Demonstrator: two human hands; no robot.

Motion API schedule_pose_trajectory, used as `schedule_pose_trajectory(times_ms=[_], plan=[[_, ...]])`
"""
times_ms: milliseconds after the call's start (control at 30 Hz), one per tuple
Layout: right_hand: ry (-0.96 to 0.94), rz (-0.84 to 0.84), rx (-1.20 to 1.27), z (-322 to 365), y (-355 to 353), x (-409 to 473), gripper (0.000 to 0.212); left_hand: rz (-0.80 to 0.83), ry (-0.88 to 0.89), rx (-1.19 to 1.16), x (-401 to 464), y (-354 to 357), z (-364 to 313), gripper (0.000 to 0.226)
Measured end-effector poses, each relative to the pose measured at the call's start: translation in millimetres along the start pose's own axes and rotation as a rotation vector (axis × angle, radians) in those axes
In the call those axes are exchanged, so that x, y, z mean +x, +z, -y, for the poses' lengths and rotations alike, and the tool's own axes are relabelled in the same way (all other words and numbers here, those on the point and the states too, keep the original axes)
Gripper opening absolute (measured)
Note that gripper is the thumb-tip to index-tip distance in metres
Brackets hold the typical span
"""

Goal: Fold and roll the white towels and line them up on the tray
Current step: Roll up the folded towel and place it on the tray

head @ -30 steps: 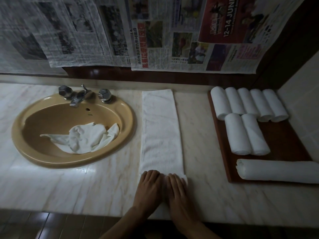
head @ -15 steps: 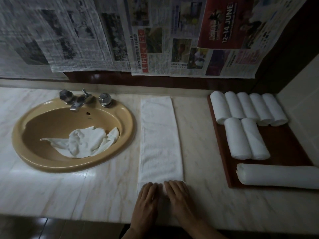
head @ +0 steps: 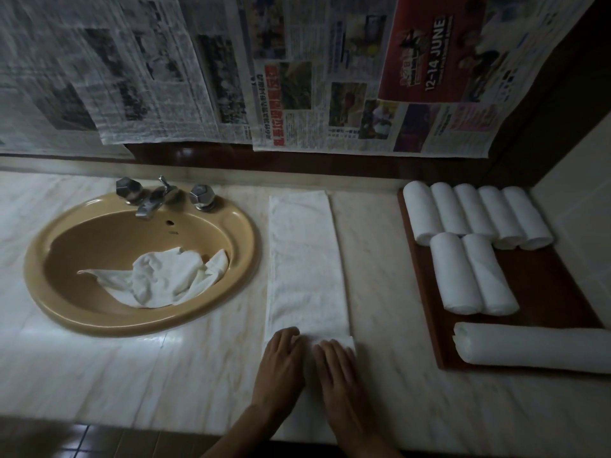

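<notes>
A white towel (head: 305, 259) folded into a long narrow strip lies on the marble counter, running from the back wall toward me. My left hand (head: 281, 368) and my right hand (head: 340, 375) press flat, side by side, on its near end. On the right is a dark wooden tray (head: 542, 285). It holds a back row of several rolled towels (head: 476, 213), two rolls (head: 472, 276) in front of them, and one long roll (head: 535, 347) lying crosswise at the tray's near edge.
A tan oval sink (head: 244, 226) with a chrome tap (head: 155, 196) sits at the left, a crumpled white towel (head: 165, 279) inside it. Newspapers (head: 297, 77) cover the wall behind. A white tiled wall (head: 582, 206) bounds the right side.
Both hands stay pressed on the towel's near end and have shifted only slightly. The camera view has tilted a little, so everything sits lower in the frame.
</notes>
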State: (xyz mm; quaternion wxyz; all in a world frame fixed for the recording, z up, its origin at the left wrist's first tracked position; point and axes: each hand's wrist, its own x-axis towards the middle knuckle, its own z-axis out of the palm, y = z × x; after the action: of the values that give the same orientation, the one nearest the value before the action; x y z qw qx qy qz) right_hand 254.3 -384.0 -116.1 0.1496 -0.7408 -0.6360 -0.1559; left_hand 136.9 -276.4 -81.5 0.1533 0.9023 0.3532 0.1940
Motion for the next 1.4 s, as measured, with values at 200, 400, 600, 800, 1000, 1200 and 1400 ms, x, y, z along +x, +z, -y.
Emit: schedule_pose_trajectory(times_ms=[200, 400, 600, 800, 1000, 1200, 1400], plan=[[0.078, 0.06, 0.151, -16.9, 11.7, 33.1, 0.037, -0.05, 0.03, 0.064, -8.5, -1.2, -6.6, 0.043], [-0.022, 0.081, 0.212, -6.4, -23.0, 19.6, 0.042, -0.089, 0.033, 0.028, -56.1, 19.1, -2.9, 0.054], [-0.096, -0.001, 0.069, 0.5, -15.9, -13.1, 0.044, -0.072, 0.004, 0.059, -41.3, 18.6, -5.7, 0.048], [-0.094, 0.031, -0.004, -1.1, -6.3, -14.7, 0.044, 0.04, -0.075, 0.065, -7.6, 3.2, -14.6, 0.024], [-0.018, 0.052, 0.121, -11.7, 14.2, 18.1, 0.04, -0.037, -0.013, 0.014, 1.9, -3.0, -14.0, 0.028], [-0.024, 0.094, 0.242, -9.7, -10.5, 26.8, 0.04, -0.044, 0.058, 0.01, -31.6, 8.0, -13.0, 0.041], [-0.05, 0.191, 0.28, -7.7, -22.5, 18.8, 0.047, -0.101, 0.059, 0.027, -53.5, 17.8, -4.6, 0.049]])
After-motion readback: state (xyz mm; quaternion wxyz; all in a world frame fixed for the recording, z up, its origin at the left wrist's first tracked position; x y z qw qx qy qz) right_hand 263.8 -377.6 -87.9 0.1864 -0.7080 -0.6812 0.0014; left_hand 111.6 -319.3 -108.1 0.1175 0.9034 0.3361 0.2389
